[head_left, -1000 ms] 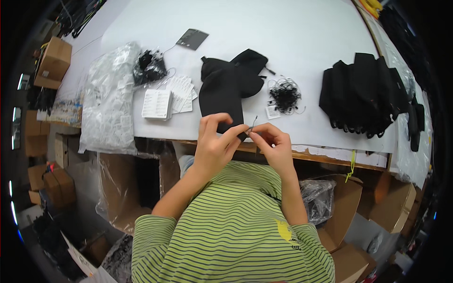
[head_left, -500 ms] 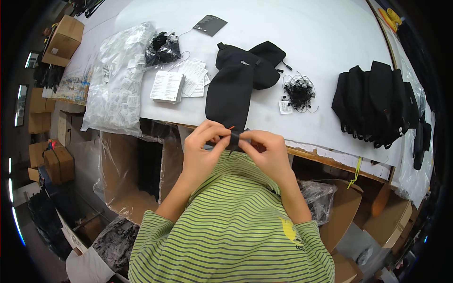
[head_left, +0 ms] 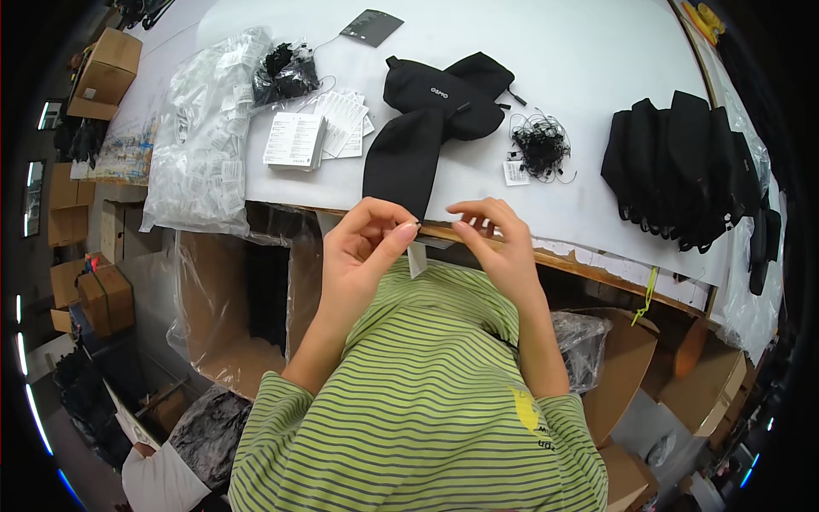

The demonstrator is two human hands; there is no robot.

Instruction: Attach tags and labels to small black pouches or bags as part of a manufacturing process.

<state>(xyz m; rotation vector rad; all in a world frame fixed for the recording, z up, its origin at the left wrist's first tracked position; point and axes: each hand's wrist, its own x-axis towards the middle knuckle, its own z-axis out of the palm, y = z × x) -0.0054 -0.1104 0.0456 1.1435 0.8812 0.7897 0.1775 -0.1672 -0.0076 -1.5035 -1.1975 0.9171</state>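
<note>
At the near table edge, my left hand (head_left: 363,243) pinches the lower end of a black fabric pouch (head_left: 401,158) between thumb and fingers. A pale tag (head_left: 417,259) hangs just below those fingertips; how it is attached is hidden. My right hand (head_left: 503,239) is raised to the right of the tag, touching neither it nor the pouch, thumb and index finger apart. Beyond the held pouch, another black pouch (head_left: 426,90) lies across a further dark pouch (head_left: 482,72), with zip pulls showing at the right.
To the left are a stack of white printed cards (head_left: 294,141), a bag of black strings (head_left: 286,72) and a large clear bag of labels (head_left: 196,145). Tangled black tag strings (head_left: 540,147) lie right of the pouches. Black pouches (head_left: 674,171) are piled farther right. Cardboard boxes (head_left: 614,375) stand below the table.
My right hand has let go and drawn back to the right. The dark piece between my hands has turned, and a pale tag now shows hanging under my left fingers.
</note>
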